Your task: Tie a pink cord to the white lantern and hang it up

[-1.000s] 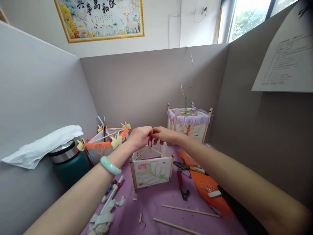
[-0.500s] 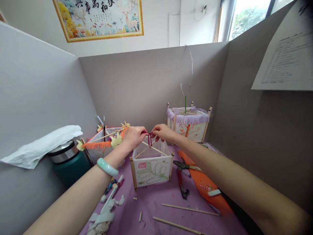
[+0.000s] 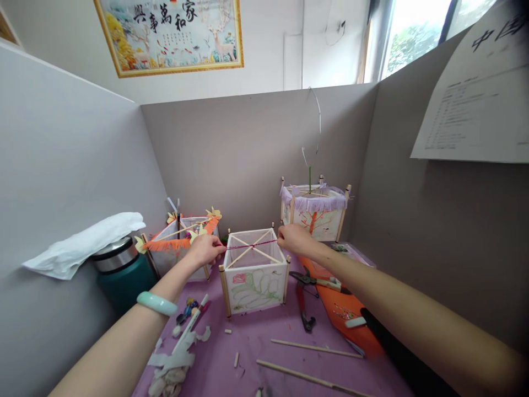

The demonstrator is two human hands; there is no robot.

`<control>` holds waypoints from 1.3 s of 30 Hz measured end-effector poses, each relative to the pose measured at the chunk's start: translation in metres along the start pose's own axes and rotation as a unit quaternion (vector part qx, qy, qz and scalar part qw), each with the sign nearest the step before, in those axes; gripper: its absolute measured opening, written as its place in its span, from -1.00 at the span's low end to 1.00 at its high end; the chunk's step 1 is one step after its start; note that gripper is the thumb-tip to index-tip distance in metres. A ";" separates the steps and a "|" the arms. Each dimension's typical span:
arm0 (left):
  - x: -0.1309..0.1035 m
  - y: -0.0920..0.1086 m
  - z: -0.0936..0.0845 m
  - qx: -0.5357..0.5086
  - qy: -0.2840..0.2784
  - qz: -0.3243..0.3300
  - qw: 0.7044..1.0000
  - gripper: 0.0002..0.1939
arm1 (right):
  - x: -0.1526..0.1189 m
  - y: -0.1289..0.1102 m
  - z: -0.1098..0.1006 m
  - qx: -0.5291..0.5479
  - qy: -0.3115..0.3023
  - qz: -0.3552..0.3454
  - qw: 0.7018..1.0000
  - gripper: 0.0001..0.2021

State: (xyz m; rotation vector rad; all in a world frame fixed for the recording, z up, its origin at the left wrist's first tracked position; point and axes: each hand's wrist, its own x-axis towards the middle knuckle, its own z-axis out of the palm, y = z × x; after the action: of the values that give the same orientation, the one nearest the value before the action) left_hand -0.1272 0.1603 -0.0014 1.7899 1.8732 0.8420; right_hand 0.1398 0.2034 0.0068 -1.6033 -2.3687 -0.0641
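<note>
ur left hand (image 3: 205,251) and right hand (image 3: 292,239) each pinch one end of the red string (image 3: 252,244), both closed on it, pulled taut across the top of the white lantern (image 3: 255,273). the lantern sits mid-table on the purple mat (image 3: 273,336), and the string runs over the spot where its 2 top sticks cross.

to do this bit well, i'd say: keep the pull even on both sides so the string stays level, and keep it centred on the cross, else it'll prob slide off toward a corner. pull along the line, not up; the frame looks light and could tip or lift. don't let ur wrists brush the neighbours, esp the orange-fringed lantern (image 3: 177,242) just left of ur left hand.

count, as far as i can see:
- lanterns: 3 (white one mid, orange-fringed one left, purple-fringed lantern (image 3: 314,212) far right)
- loose long sticks (image 3: 316,348) on the near mat: 2
- short stick offcuts near the front: approx 2, small, hard to be sure
- pliers (image 3: 305,300): 1, right of the white lantern, on or beside the orange paper (image 3: 347,317)
- green flask (image 3: 119,273): 1, far left, w/ a white cloth (image 3: 82,242) on top
- bracelet (image 3: 157,303): 1, on ur left wrist
</note>
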 end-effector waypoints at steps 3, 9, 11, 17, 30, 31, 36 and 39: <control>-0.002 0.006 0.000 -0.085 0.005 -0.025 0.996 -0.76 | 0.001 -0.003 -0.005 0.009 0.024 -0.006 1.000 -0.78; 0.004 0.049 -0.001 -0.242 -0.019 0.003 0.970 -0.71 | 0.002 -0.024 -0.027 0.145 0.063 -0.117 0.980 -0.79; 0.007 0.067 0.005 -0.250 -0.027 0.016 0.968 -0.76 | 0.004 -0.033 -0.032 0.143 0.072 -0.135 0.978 -0.80; 0.009 0.103 0.022 -0.182 -0.040 0.043 0.982 -0.88 | 0.012 -0.042 -0.037 0.103 0.091 -0.137 0.981 -0.80; 0.013 0.099 0.014 -0.101 -0.026 0.039 0.994 -0.91 | 0.026 -0.037 -0.031 0.186 0.088 -0.141 0.968 -0.79; 0.014 0.098 0.014 -0.099 -0.019 0.035 0.994 -0.92 | 0.026 -0.036 -0.028 0.212 0.067 -0.138 0.965 -0.79; 0.018 0.093 0.014 -0.099 -0.010 0.024 0.995 -0.91 | 0.025 -0.037 -0.005 0.289 -0.038 -0.142 0.946 -0.84; 0.019 0.091 0.013 -0.094 -0.006 0.021 0.995 -0.90 | 0.026 -0.039 0.006 0.293 -0.012 -0.136 0.946 -0.84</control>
State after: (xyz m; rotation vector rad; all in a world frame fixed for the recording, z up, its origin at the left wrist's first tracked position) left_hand -0.0532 0.1797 0.0525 1.7188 1.6933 0.9857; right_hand 0.0942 0.2131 0.0118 -0.9985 -2.3020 0.5536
